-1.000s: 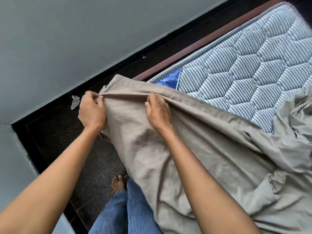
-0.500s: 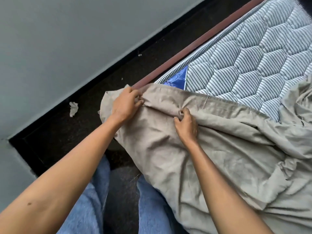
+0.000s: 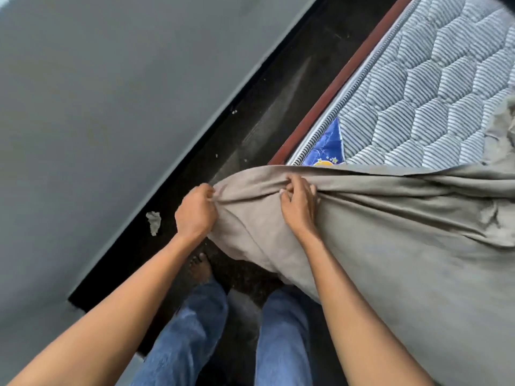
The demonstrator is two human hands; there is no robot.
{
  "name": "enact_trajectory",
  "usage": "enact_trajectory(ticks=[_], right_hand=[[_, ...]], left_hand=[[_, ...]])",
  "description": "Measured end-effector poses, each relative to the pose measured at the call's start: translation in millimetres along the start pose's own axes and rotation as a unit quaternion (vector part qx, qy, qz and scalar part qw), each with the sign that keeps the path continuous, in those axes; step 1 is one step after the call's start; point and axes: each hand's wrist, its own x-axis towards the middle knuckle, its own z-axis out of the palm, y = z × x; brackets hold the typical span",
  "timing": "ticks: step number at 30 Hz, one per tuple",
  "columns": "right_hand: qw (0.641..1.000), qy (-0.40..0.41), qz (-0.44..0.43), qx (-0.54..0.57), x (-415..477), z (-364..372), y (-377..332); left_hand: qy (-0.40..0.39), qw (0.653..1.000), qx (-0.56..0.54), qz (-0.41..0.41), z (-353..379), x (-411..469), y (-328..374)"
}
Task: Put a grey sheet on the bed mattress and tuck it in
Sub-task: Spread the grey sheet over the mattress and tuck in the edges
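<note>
Your left hand (image 3: 196,211) pinches the corner of the grey sheet (image 3: 404,246) in a tight grip, out past the mattress (image 3: 432,93) corner. Your right hand (image 3: 298,207) bunches the sheet's edge in curled fingers, just below the blue label (image 3: 324,147). The sheet covers the near mattress and hangs by your jeans (image 3: 281,330).
</note>
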Motion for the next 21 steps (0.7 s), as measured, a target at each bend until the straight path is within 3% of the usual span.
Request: enact_trajectory(ticks=[2,4,7,12,16,18,21], right_hand=[[0.992,0.070,0.028,0.097,-11,-8,1],[0.976,0.143,0.131,0.095,-19,-18,9],[0.953,0.103,0.278,0.056,-26,-28,31],[0.967,-0.039,0.251,-0.006,-15,-13,34],[0.974,-0.072,0.210,0.039,3,-16,26],[0.973,-0.058,0.203,0.091,7,-24,20],[0.946,0.073,0.231,0.215,12,-29,26]], left_hand=[[-0.020,0.999,-0.026,0.001,3,6,7],[-0.033,0.996,-0.028,0.072,8,17,26],[-0.043,0.985,-0.038,0.165,17,34,70],[-0.081,0.944,0.027,0.318,44,59,150],[-0.143,0.910,0.074,0.382,89,60,219],[-0.157,0.895,0.153,0.388,112,59,238],[-0.154,0.891,0.190,0.383,126,68,249]])
